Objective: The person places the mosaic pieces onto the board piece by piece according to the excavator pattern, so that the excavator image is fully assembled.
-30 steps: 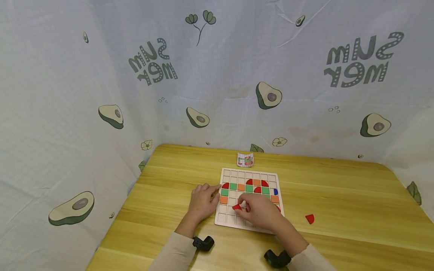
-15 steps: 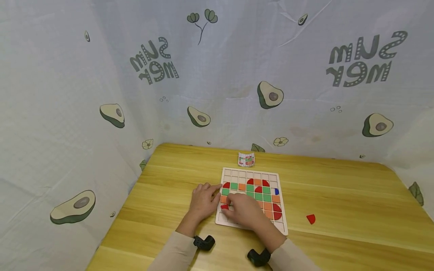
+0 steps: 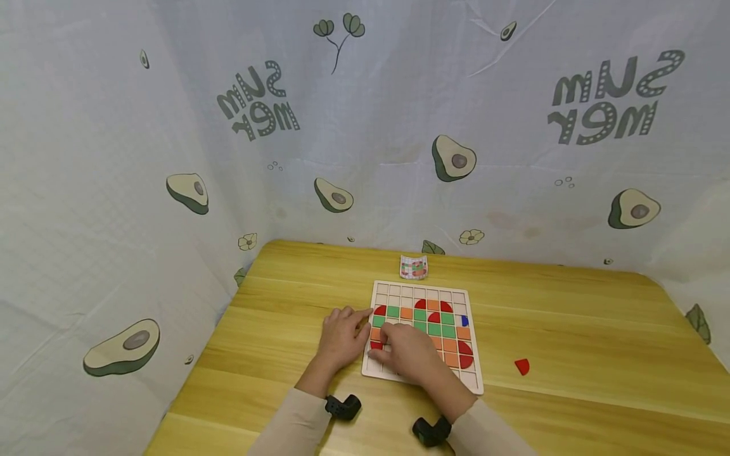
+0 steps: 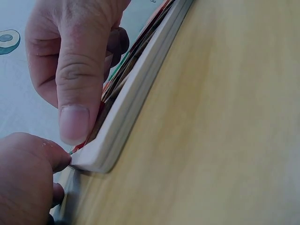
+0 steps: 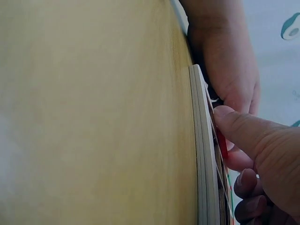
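Note:
A pale wooden grid board (image 3: 470,380) lies on the table, with red, green and orange pieces and one blue piece (image 3: 464,321) set in its cells. At its left side, my left hand (image 3: 339,339) touches the edge with its fingertips, fingers relaxed. My right hand (image 3: 409,351) reaches across the board and pinches a red piece (image 3: 376,346) between thumb and index finger, at a cell in the leftmost column. In the right wrist view the red piece (image 5: 222,143) shows between thumb and index finger, down at the board's surface. The right hand covers several middle cells.
Beyond the board's far edge stands a small curved pattern card (image 3: 413,268). To the right of the board lies a loose red quarter-circle piece (image 3: 522,367) on the wooden table (image 3: 593,329). A printed curtain (image 3: 388,101) hangs behind the table.
My right hand has moved left across the board with the red piece, uncovering the orange and red pieces at lower right, then lowered it slightly at the left column. The left hand stays put.

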The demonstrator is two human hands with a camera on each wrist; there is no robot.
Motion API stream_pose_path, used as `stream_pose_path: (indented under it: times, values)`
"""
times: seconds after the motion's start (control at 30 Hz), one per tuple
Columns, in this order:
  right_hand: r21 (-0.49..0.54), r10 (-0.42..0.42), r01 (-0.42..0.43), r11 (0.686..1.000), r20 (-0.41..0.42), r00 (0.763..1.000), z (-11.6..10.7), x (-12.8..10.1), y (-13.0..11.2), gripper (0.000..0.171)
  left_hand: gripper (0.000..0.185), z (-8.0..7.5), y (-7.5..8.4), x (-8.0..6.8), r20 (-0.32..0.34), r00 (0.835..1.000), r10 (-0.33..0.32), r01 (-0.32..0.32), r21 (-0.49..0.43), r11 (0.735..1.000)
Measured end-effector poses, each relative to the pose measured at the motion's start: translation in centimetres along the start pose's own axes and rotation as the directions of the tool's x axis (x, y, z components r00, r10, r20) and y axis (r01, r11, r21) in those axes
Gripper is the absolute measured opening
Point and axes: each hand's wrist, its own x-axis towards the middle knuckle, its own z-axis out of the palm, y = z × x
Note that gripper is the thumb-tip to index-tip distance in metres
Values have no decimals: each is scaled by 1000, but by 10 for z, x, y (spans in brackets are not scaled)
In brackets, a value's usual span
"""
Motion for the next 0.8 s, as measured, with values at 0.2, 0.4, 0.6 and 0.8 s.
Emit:
stream_pose_path:
  times: [0.2,0.4,0.6,0.8]
  values:
    - [0,-10,10,1000,-8,1000,1,0,2,36,35,0,0,1,-1,1000,-1,1,4,1000]
    - [17,-18,18,1000,-8,1000,-3,-2,4,34,35,0,-1,0,-2,1000,2,-2,0,1000]
    - [87,66,-68,994,16,998,-15,-11,12,29,36,0,0,0,0,1000,4,-4,-9,1000]
    - [149,192,-193,970,22,981,-36,-27,34,26,36,-2,1,0,-9,1000,4,-5,-11,1000]
